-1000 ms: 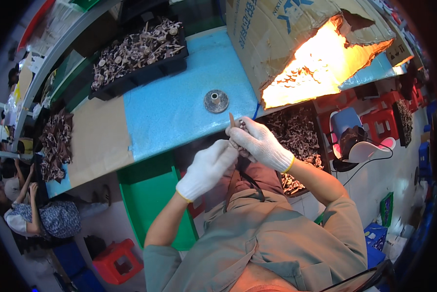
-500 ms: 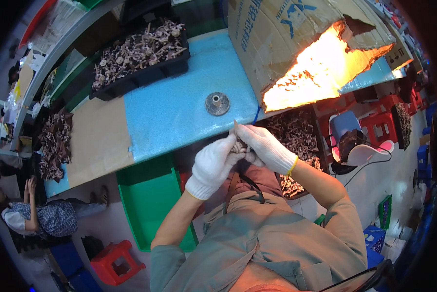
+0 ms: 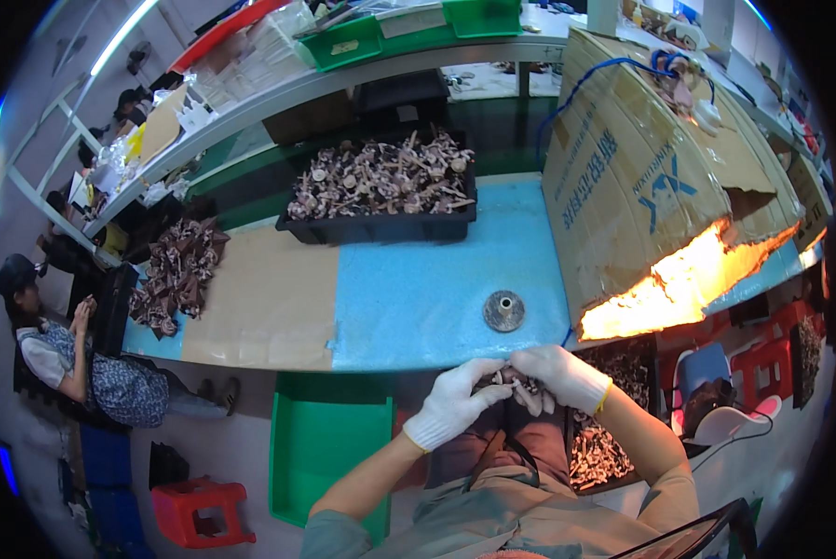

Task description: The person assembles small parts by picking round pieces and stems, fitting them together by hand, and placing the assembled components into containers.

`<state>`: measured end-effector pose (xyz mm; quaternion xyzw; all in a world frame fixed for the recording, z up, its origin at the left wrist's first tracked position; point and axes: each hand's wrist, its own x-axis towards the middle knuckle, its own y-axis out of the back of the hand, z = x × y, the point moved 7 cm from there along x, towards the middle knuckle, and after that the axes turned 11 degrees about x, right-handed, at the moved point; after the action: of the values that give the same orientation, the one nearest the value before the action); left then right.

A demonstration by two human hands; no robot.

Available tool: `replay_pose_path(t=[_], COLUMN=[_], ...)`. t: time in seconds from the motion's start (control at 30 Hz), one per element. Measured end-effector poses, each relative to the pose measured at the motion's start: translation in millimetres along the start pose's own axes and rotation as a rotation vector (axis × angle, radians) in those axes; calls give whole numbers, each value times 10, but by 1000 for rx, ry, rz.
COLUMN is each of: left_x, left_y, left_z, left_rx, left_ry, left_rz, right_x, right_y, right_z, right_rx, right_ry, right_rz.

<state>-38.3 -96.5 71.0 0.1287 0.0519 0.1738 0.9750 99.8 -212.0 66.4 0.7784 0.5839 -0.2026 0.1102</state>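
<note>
Both my hands wear white knit gloves and meet at the table's front edge, over my lap. My left hand (image 3: 457,403) and my right hand (image 3: 567,376) are closed round a small grey-brown figure-like piece (image 3: 528,395). Fingers cover much of it, so its exact kind is unclear. Just beyond them on the blue tabletop (image 3: 408,317) stands a round grey metal base (image 3: 503,314) with a short hollow stem. Farther back, a black tray (image 3: 380,228) is heaped with many small grey-brown pieces.
To the right stands a large cardboard box (image 3: 660,186), brightly lit inside, with a torn opening. A green tray (image 3: 329,456) sits below the table edge. More pieces (image 3: 604,456) fill a container by my right arm. A red stool (image 3: 202,512) and a seated person (image 3: 110,373) are at left.
My view has tilted up and turned left, so the table and box appear lower and farther right. Both hands stay closed on the piece, which now shows more between them.
</note>
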Motion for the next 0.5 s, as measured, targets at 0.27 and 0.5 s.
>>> replay_pose_path(t=[0.27,0.5], left_x=[1120,1637], left_y=[1880,1496], left_z=[358,-23], left_rx=[33,203], left_ry=[-31,33], left_rz=[415,306], right_x=[247,-480], right_y=[-40,125], right_z=[-110,845], right_rx=[335,351], right_ry=[56,-109], right_rz=[67,90])
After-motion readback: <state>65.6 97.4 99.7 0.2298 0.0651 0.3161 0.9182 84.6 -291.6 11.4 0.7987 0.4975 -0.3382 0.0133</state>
